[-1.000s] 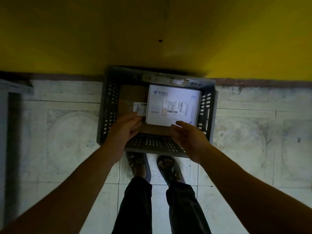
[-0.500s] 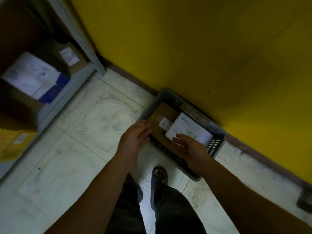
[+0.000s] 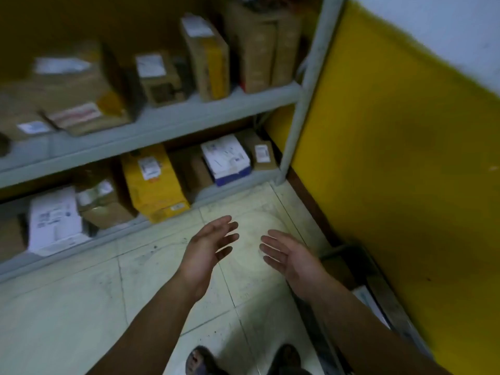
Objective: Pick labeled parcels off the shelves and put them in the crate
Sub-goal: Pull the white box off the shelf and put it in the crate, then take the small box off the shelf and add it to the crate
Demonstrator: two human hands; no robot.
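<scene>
The left grip (image 3: 209, 249) is released: a bare hand with fingers straight and slightly spread, palm turned inward, holding nothing. The right grip (image 3: 288, 255) is released likewise, its palm facing the left one. The two are near each other but apart, both hovering over the tiled floor (image 3: 81, 307).

Behind the right forearm, against the yellow wall (image 3: 392, 158), stands the dark crate (image 3: 380, 280), mostly hidden by the arm. A corner of a white parcel (image 3: 365, 296) shows inside it, with a brown surface beside it (too dim to say what).

Ahead of the hands stands the grey shelf unit (image 3: 305, 85). On its lower shelf (image 3: 108, 236), from right to left, one can make out:
- a small brown box (image 3: 261, 154) with a white label
- a white-and-blue parcel (image 3: 226, 158)
- a yellow parcel (image 3: 154, 182) with a label on top
- a taped brown parcel (image 3: 102, 204)
- a white labelled parcel (image 3: 54, 220)

The upper shelf (image 3: 162, 125) carries more brown labelled boxes, blurred, some upright. At the bottom edge two sandalled feet (image 3: 200, 361) stand on the tiles.
</scene>
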